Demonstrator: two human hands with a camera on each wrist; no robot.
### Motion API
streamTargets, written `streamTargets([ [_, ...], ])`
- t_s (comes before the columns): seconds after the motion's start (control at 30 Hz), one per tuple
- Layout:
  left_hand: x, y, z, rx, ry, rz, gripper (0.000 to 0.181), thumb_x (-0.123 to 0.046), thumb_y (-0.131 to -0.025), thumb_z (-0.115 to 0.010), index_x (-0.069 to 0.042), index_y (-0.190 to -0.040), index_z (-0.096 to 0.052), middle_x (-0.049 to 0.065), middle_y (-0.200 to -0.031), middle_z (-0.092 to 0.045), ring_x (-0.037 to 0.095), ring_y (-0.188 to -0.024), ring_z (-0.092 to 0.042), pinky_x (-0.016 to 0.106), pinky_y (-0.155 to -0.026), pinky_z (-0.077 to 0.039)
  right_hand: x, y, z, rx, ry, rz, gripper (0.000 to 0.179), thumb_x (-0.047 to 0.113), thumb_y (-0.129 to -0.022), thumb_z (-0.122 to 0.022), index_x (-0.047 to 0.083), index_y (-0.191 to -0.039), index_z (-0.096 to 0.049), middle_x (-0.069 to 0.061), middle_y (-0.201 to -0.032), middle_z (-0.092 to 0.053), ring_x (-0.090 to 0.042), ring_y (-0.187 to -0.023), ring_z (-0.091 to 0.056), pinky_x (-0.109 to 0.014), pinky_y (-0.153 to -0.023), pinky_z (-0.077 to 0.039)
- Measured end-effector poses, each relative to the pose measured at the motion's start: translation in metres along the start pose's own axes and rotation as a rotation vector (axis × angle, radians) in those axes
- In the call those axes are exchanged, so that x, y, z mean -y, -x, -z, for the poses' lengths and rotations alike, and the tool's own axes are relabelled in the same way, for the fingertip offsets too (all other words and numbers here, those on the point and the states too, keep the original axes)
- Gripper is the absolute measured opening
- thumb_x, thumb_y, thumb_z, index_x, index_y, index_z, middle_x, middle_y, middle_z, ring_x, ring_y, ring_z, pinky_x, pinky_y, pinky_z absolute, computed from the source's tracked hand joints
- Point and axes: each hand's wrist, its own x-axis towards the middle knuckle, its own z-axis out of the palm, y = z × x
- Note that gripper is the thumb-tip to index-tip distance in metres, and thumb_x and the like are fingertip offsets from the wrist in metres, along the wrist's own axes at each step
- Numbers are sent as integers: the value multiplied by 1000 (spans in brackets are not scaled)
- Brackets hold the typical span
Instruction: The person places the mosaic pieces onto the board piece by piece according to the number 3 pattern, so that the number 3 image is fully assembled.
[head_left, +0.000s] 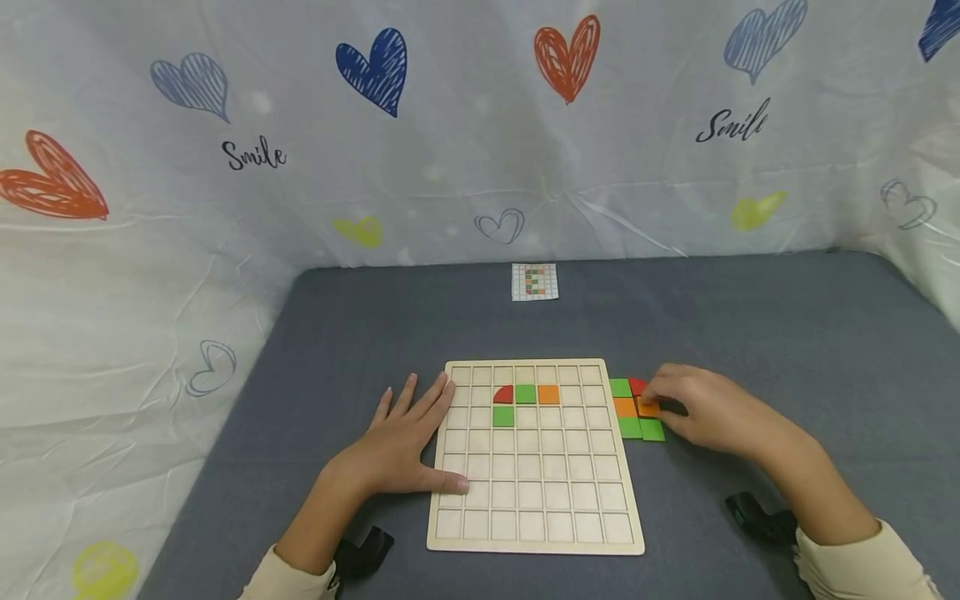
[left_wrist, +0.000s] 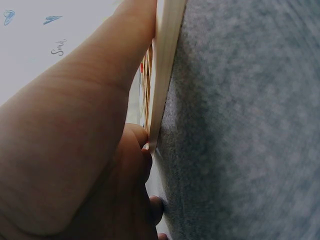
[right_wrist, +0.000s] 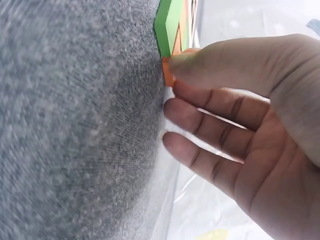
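Observation:
A pale wooden grid board [head_left: 528, 471] lies flat in the head view. In its upper rows sit a red quarter-round tile [head_left: 504, 395], a green tile [head_left: 526, 394], an orange tile [head_left: 549, 395] and, lower, another green tile [head_left: 503, 416]. My left hand [head_left: 393, 457] rests at the board's left edge, fingers spread, thumb lying over the lower-left squares. To the right, my right hand [head_left: 708, 410] pinches an orange tile [right_wrist: 168, 75] between thumb and forefinger, its other fingers loose. That tile is beside a green tile [right_wrist: 170, 27] in the right wrist view.
Several green, orange and red tiles, including a green one [head_left: 620, 387], lie against the board's right side. A small card [head_left: 535, 282] with a coloured grid pattern lies at the far edge of the grey-covered table [head_left: 375, 325]. Behind hangs a white curtain [head_left: 465, 133] with printed hearts.

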Motion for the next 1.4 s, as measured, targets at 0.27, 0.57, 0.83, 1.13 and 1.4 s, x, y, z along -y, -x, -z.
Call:
streamTargets([
  [0.27, -1, 1, 2, 0, 19, -11, 122, -76, -76, -69, -16, -163, -7, 2, -168, 0, 38, -151, 9, 66, -113, 6, 0, 1, 1, 19, 6, -43, 28, -2, -77, -83, 17, -96, -75, 10, -96, -62, -14, -87, -61, -38, -74, -54],
  [0.57, -2, 2, 2, -2, 27, -9, 122, -76, -76, -69, -15, -163, -8, 3, -168, -1, 38, -151, 8, 67, -113, 4, -1, 0, -1, 10, 24, -32, 28, -1, -77, -84, 16, -96, -75, 10, -96, -64, -14, -86, -61, -39, -74, -54],
  [0.83, -1, 1, 1, 1, 12, -3, 123, -78, -75, -67, -18, -163, -6, 0, -168, 2, 35, -151, 11, 64, -114, 7, -1, 0, -2, -8, 35, -15, 28, -3, -77, -82, 16, -97, -73, 10, -94, -62, -12, -83, -59, -38, -71, -53],
  [1.13, -1, 0, 1, 1, 3, -1, 123, -79, -75, -67, -18, -163, -6, 0, -168, 3, 35, -151, 12, 64, -114, 8, -1, 0, 0, -2, 8, -24, 28, -3, -78, -80, 17, -97, -73, 11, -94, -61, -9, -82, -56, -35, -69, -52],
  [1.4, -1, 0, 1, 0, 2, -1, 123, -78, -75, -68, -18, -163, -6, 0, -168, 2, 35, -151, 11, 64, -114, 8, 0, 0, 0, -23, -44, 18, 30, -2, -77, -81, 21, -95, -72, 13, -95, -61, -9, -83, -58, -33, -69, -51],
])
